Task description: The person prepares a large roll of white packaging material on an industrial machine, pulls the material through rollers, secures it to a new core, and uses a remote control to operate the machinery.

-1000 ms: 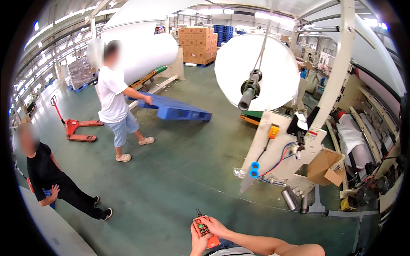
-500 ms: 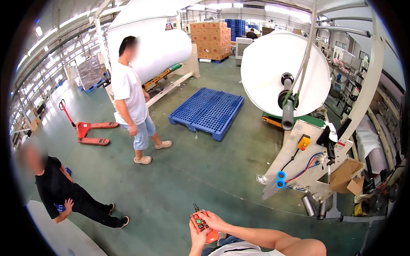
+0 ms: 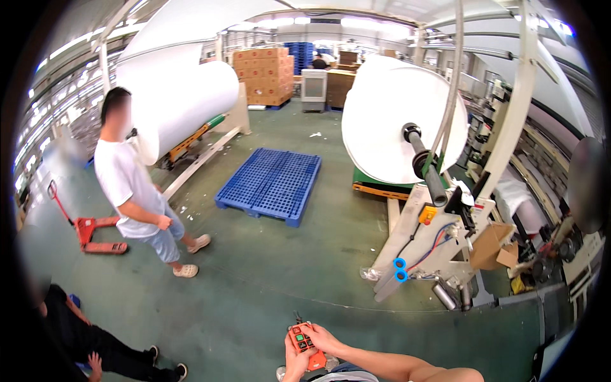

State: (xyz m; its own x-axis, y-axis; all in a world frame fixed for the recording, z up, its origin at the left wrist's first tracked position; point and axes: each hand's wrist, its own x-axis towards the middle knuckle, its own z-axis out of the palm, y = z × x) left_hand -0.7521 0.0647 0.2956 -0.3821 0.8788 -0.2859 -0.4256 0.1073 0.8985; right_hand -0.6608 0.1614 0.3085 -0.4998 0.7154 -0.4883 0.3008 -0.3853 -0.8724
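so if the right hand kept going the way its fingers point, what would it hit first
The right hand points left across the orange remote, which it already touches. Beyond that comes the left hand, then likely bare green floor; depth is unclear.

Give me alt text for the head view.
Both hands, left hand and right hand, hold an orange remote above a green floor. Ahead hangs a big white roll on a shaft, with a blue pallet beside it and a standing person at left.

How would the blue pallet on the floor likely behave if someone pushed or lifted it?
The blue pallet looks like rigid moulded plastic with an open grid, so probably stiff and fairly light for its size. Lying flat on the smooth green floor, it would likely slide, not tip.
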